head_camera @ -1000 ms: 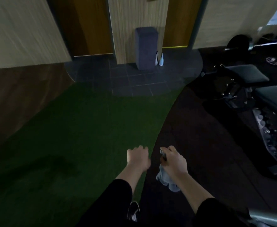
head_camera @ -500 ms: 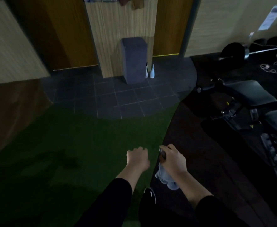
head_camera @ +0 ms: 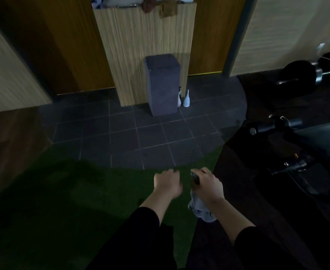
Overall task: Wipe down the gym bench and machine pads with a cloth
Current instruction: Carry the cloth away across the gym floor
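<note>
A person looks down at two hands held out in front, over a green grass-like mat (head_camera: pixel 66 201). Both arms wear black sleeves.

The right hand (head_camera: pixel 208 187) has its fingers curled tight around a pale blue-grey cloth (head_camera: pixel 200 210). The cloth hangs down in a bunch under the wrist. A small dark thing (head_camera: pixel 195 177) also sticks out of the top of this fist, but it is too dim to tell what it is.

The left hand (head_camera: pixel 167 185) is just beside the right hand, not touching it. Its fingers are curled down into a loose fist, and nothing shows in it.

The gym bench (head_camera: pixel 322 139) is off to the right, well apart from both hands. Its grey pad sits on a dark frame with a round bar end poking out toward the tiles. The cloth is not touching it.

Ahead lies a floor of dark grey tiles (head_camera: pixel 150 139). A tall dark grey box (head_camera: pixel 163 86) stands on the tiles against a light wood panel (head_camera: pixel 146 41). Two small white bottles (head_camera: pixel 186 99) stand just beside the box, on its right. Far to the right, a black weight plate (head_camera: pixel 298 77) on a metal bar rests on the dark floor.
</note>
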Demonstrator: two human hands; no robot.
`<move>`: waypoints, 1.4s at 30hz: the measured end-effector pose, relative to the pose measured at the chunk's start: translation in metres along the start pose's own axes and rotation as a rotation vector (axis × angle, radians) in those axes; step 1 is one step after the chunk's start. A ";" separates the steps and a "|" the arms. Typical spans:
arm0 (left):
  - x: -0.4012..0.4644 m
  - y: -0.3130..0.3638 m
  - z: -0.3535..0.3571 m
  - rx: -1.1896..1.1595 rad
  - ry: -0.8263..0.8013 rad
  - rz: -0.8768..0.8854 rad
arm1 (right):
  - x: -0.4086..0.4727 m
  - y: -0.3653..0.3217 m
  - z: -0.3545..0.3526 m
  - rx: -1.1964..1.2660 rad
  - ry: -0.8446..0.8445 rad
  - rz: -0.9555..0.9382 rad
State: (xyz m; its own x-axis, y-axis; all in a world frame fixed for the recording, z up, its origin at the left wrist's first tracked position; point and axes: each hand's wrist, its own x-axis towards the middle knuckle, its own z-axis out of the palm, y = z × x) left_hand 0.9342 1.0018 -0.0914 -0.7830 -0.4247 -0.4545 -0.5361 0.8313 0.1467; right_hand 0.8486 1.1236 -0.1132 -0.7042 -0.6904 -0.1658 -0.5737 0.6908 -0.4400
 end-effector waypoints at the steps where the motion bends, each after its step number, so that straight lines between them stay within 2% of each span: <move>1: 0.024 -0.008 -0.012 0.007 0.000 0.012 | 0.026 -0.002 0.001 0.015 0.012 0.008; 11: 0.256 -0.097 -0.152 0.048 0.011 0.056 | 0.300 -0.038 -0.025 0.100 0.042 0.011; 17: 0.381 -0.114 -0.212 0.032 -0.011 0.086 | 0.441 -0.039 -0.044 0.112 0.034 0.023; 22: 0.510 -0.119 -0.257 -0.006 0.052 0.096 | 0.579 -0.026 -0.064 0.096 -0.024 -0.034; 27: 0.616 -0.120 -0.315 -0.101 0.044 0.100 | 0.699 -0.023 -0.098 0.131 -0.124 -0.065; 32: 0.709 -0.130 -0.366 -0.230 0.151 0.107 | 0.812 -0.025 -0.129 0.161 -0.199 -0.096; 37: 0.807 -0.159 -0.410 -0.351 0.134 0.044 | 0.915 -0.034 -0.146 0.196 -0.240 -0.136; 42: 0.907 -0.205 -0.460 -0.526 0.129 0.120 | 1.036 -0.048 -0.157 0.213 -0.284 -0.182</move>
State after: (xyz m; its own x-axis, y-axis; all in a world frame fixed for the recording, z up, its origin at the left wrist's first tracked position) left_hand 0.1887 0.2807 -0.1296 -0.8629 -0.4061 -0.3009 -0.5001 0.5998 0.6246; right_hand 0.0809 0.4091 -0.1255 -0.4380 -0.8500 -0.2925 -0.5577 0.5121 -0.6532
